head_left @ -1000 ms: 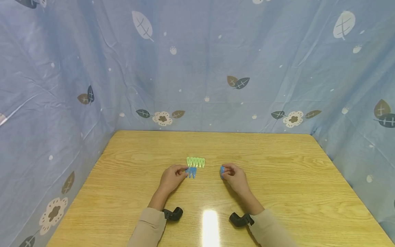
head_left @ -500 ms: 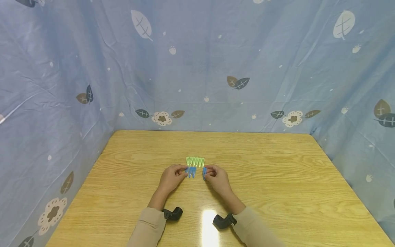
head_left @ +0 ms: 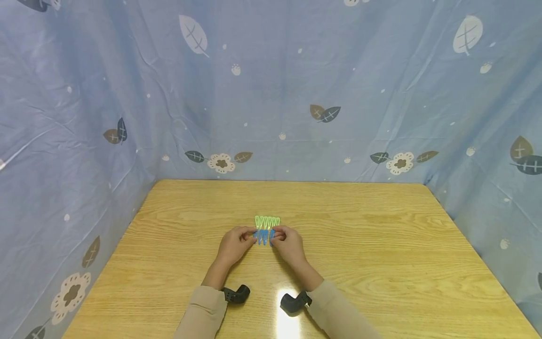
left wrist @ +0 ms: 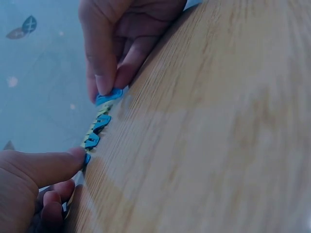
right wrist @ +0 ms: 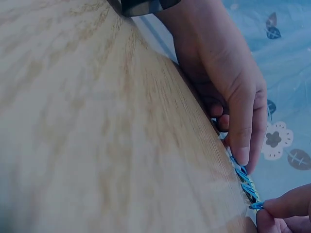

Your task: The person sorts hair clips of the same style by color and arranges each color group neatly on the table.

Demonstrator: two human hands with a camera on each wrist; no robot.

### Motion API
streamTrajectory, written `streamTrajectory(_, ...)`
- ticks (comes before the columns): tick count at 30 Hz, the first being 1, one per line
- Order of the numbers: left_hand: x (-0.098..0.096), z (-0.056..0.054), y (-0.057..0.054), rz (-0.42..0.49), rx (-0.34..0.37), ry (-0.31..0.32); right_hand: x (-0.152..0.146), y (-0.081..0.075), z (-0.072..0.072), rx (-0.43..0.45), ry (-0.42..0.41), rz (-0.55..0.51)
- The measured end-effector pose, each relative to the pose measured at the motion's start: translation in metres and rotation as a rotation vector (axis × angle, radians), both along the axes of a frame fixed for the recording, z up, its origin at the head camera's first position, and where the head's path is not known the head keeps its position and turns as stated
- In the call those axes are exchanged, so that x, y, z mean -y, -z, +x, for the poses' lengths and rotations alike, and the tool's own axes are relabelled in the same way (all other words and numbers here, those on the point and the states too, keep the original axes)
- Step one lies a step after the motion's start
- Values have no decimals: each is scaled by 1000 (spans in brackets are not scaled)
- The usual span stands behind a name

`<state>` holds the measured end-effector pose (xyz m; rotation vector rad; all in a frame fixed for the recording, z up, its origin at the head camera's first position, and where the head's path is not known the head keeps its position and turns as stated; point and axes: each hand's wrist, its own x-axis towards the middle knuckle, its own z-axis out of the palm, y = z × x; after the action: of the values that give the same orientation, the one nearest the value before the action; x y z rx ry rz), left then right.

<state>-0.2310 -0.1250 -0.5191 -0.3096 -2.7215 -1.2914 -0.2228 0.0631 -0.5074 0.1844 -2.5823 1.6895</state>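
Observation:
A row of several light green hair clips lies side by side on the table. Just below it, a shorter row of blue hair clips points toward me. My left hand pinches the leftmost blue clip between thumb and index finger, low at the tabletop. From the other side, my right hand holds another blue hair clip by its ends, close to the right end of the blue row. My fingers partly cover the outer clips in the head view.
The wooden table spreads out on both sides of my hands. A blue patterned curtain hangs along its back and sides. Black wrist-worn devices sit at both sleeves, and a bright glare spot lies near the front.
My right hand has moved left with its blue hair clip, from well right of the rows to close beside the blue row. My left hand has stayed at the leftmost blue clip.

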Motion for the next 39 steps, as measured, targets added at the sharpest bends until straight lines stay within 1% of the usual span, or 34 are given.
streamTrajectory(3, 0, 1, 0, -8, -1, 0, 2, -2, 0, -3, 10, 15)
streamTrajectory(9, 0, 2, 0, -9, -5, -2, 6, -3, -2, -10, 34, 81)
streamTrajectory(12, 0, 2, 0, -12, -11, -3, 9, -5, -2, 8, 49, 87)
streamTrajectory(17, -1, 1, -1, -16, -13, -10, 11, -8, -2, -5, 72, 107)
streamTrajectory(21, -1, 2, -1, -22, -18, -9, 12, -8, -2, -6, 69, 121)
streamTrajectory(26, -1, 3, -2, -22, -19, -7, 11, -7, -2, -13, 65, 128)
streamTrajectory(32, -1, 3, -1, -17, -19, -8, 10, -5, 0, -36, 51, 109)
streamTrajectory(36, -2, 3, -1, -7, -14, -11, 8, -3, 1, -28, 48, 93)
streamTrajectory(39, -3, 4, 0, -3, -10, -2, 5, -2, 3, -20, 45, 78)
